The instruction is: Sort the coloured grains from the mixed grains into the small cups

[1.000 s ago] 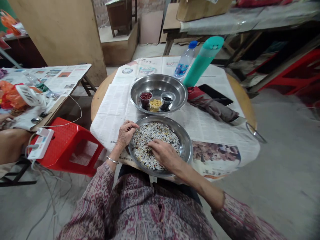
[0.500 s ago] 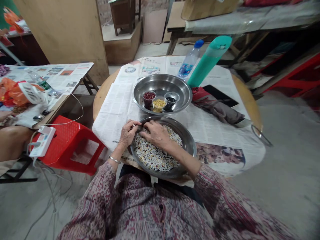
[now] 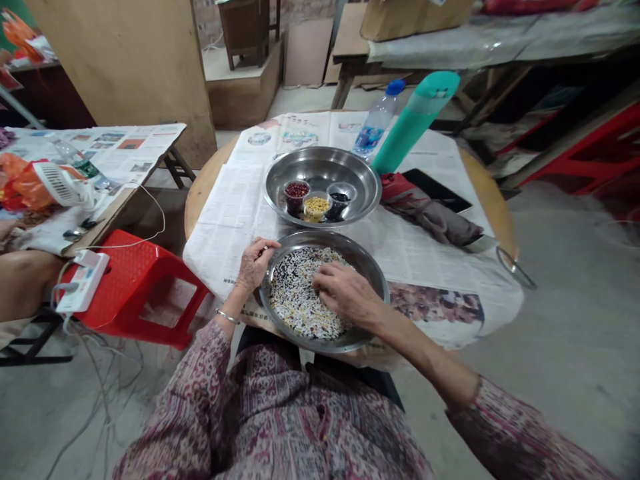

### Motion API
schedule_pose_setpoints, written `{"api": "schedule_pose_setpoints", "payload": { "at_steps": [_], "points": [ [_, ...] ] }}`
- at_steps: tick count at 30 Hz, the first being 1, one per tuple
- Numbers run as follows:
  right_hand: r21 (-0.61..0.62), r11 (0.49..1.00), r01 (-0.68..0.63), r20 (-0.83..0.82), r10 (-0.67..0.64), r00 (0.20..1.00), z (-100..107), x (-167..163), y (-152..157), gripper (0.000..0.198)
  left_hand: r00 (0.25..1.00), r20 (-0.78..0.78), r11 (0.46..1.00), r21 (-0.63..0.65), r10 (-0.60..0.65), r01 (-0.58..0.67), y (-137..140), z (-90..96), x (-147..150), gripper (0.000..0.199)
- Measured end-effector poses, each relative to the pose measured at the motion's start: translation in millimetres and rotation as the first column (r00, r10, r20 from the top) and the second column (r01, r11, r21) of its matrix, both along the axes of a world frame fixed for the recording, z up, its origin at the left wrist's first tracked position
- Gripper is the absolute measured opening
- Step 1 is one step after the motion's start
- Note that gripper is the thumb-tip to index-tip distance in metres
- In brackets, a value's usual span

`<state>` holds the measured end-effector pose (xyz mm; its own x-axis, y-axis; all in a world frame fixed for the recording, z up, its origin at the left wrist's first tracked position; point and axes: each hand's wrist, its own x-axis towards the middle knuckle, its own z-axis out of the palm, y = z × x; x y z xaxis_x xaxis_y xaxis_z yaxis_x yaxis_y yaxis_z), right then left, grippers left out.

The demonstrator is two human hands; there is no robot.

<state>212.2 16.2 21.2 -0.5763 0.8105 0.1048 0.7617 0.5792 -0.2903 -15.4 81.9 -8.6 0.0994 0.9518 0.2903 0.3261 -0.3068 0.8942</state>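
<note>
A steel bowl (image 3: 376, 273) in front of me holds a mix of white grains (image 3: 295, 303) with black, yellow and dark red beans among them. My left hand (image 3: 254, 263) is at its left rim, fingers curled and closed; what they hold, if anything, is hidden. Over the right half of the mix, my right hand (image 3: 345, 290) is closed, fingertips bent down to the grains; its contents cannot be seen. Behind stands a second steel bowl (image 3: 320, 160) with a clear cup of red beans (image 3: 297, 191), one of yellow beans (image 3: 317, 205) and one of black beans (image 3: 340, 199).
Newspaper (image 3: 225, 200) covers the round table. A water bottle (image 3: 377, 120), a green cylinder (image 3: 417, 120), a folded umbrella (image 3: 430, 213) and a dark tablet (image 3: 437, 190) lie or stand to the right. Left are a red stool (image 3: 133, 287) with a power strip (image 3: 85, 280) and another person's leg (image 3: 30, 287).
My right hand has moved right across the bowl, away from my left hand, and its fingers have curled. Dark beans now show at the upper left of the mix. The left hand stays at the rim.
</note>
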Motion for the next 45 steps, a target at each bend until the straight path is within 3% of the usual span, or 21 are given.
{"api": "schedule_pose_setpoints", "payload": {
  "at_steps": [2, 5, 8, 12, 19, 23, 27, 32, 35, 38, 41, 45],
  "points": [
    [0.021, 0.997, 0.068, -0.083, -0.066, 0.994, -2, 5, -3, 0.018, 1.0, 0.004, 1.0, -0.002, -0.002, 0.002, 0, 0.3, 0, 0.02],
    [0.061, 0.998, -0.025, -0.137, 0.033, 0.99, -2, -9, -13, 0.015, 1.0, -0.007, 1.0, -0.002, -0.002, 0.002, 0, 1.5, 0, 0.019],
    [0.109, 0.976, -0.19, -0.051, 0.196, 0.979, -2, -32, -17, 0.013, 1.0, -0.014, 1.0, -0.002, 0.006, -0.006, 0, 2.2, 0, 0.018],
    [0.15, 0.98, -0.127, 0.033, 0.123, 0.992, -4, -45, -1, 0.024, 1.0, -0.012, 1.0, 0.005, 0.002, -0.002, -1, 1.7, 0, 0.019],
    [-0.09, 0.99, -0.111, 0.052, 0.116, 0.992, 1, -30, 18, 0.014, 1.0, -0.017, 1.0, 0.012, -0.008, 0.008, 0, 2.3, 0, 0.019],
    [-0.154, 0.983, -0.098, 0.097, 0.114, 0.989, 6, -10, 2, 0.018, 1.0, -0.01, 1.0, -0.003, -0.006, 0.006, 0, 2.4, 0, 0.019],
    [-0.167, 0.976, -0.143, 0.03, 0.15, 0.988, 10, 11, -24, 0.017, 1.0, 0.008, 1.0, -0.014, -0.009, 0.009, 0, 1.4, 0, 0.019],
    [-0.188, 0.962, -0.2, -0.024, 0.199, 0.98, 8, 8, -50, 0.018, 1.0, 0.019, 1.0, -0.008, -0.014, 0.014, 0, 0.7, 0, 0.019],
    [-0.163, 0.978, -0.132, 0.024, 0.138, 0.99, 0, 4, -45, 0.019, 1.0, 0.022, 1.0, 0.005, -0.016, 0.016, 0, 0.6, 0, 0.019],
    [-0.077, 0.995, 0.064, 0.066, -0.059, 0.996, -7, 9, -26, 0.023, 1.0, 0.024, 1.0, 0.009, -0.017, 0.017, 1, 0.0, 0, 0.019],
    [0.006, 0.972, 0.236, 0.047, -0.236, 0.971, -9, 13, -11, 0.026, 1.0, 0.023, 1.0, 0.009, -0.01, 0.01, 1, -1.2, 0, 0.018],
    [0.024, 0.977, 0.212, -0.019, -0.211, 0.977, -6, 0, -7, 0.025, 1.0, 0.011, 1.0, 0.009, -0.003, 0.003, 2, -2.2, 0, 0.018]
  ]
}}
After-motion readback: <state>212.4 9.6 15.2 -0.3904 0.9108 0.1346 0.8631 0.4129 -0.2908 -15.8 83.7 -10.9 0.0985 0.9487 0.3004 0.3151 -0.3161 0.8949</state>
